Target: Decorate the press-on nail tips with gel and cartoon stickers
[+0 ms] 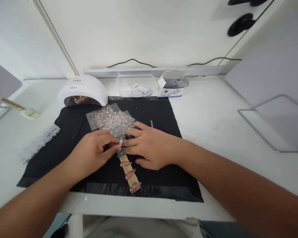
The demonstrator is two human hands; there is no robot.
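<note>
A wooden stick with several pink false nails glued along it lies on a black mat. My left hand is curled at the stick's upper end, fingertips pinched on a pale nail there. My right hand lies over the same end, fingers pressed down on the stick and meeting the left fingertips. A teal nail shows just below the fingers. Sheets of nail stickers lie right behind both hands.
A white nail lamp stands at the mat's back left. Behind the mat are a clear plastic tub and a box of alcohol pads. A small tool lies on the mat. A wire frame sits at right.
</note>
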